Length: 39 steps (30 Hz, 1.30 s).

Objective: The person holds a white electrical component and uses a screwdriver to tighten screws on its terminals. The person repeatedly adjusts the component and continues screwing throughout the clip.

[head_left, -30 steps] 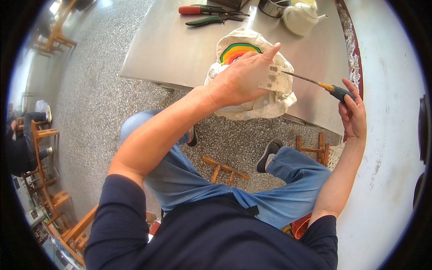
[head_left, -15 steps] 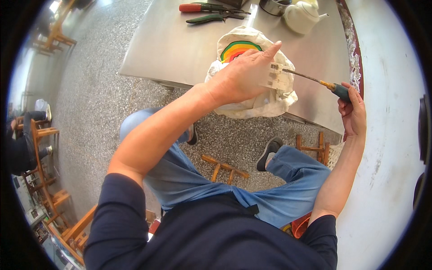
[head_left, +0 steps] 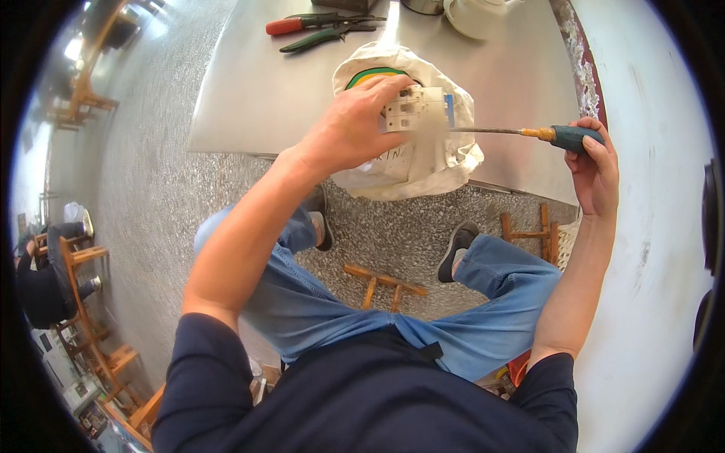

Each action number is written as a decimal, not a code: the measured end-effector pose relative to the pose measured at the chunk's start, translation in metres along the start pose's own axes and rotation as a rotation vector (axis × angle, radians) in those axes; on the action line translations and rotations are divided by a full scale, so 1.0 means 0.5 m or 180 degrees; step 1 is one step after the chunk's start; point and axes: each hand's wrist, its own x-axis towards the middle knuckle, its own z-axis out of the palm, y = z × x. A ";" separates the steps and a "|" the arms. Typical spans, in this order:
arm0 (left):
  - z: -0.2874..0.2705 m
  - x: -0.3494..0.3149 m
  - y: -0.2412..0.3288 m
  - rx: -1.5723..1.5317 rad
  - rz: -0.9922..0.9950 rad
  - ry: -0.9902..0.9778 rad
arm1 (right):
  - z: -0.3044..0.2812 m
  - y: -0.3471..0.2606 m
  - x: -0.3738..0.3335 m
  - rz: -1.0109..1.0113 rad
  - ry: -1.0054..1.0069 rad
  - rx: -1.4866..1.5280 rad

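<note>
So the left hand [head_left: 349, 127] had a white boxy module [head_left: 424, 103] pinched between the thumb and the fingers, thumb on the near side and fingers over the far side. The module was up over a crumpled off-white cloth item [head_left: 408, 181] with a green and yellow arc on it, and that cloth lay on the metal table [head_left: 253, 106], near edge right at the table's edge. There was a strip of blue [head_left: 450, 110] by the module's right end.

The right hand [head_left: 595, 170] was off to the right, its grip closed around the back end of a screwdriver [head_left: 568, 137] with a dark green and orange-yellow handle. The shaft pointed left, pretty much level, straight at the module's lower right part. That spot was blurry though, so I couldn't tell if the tip was touching or in it.

Farther back on the table were hand tools with a red handle [head_left: 285, 27] and a green handle [head_left: 311, 40], plus a white teapot [head_left: 472, 19] and a metal pot [head_left: 424, 6], both cut off by the top edge.
</note>
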 end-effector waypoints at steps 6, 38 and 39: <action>-0.013 -0.005 0.009 0.0176 0.0015 -0.0074 | 0.021 -0.003 -0.009 -0.0265 -0.0081 -0.0176; -0.026 -0.007 0.008 0.0163 -0.0477 -0.0377 | 0.092 -0.022 -0.039 -0.0685 -0.0278 -0.0870; -0.024 -0.010 0.005 0.0180 -0.0473 -0.0348 | 0.094 -0.025 -0.041 -0.0692 -0.0247 -0.0955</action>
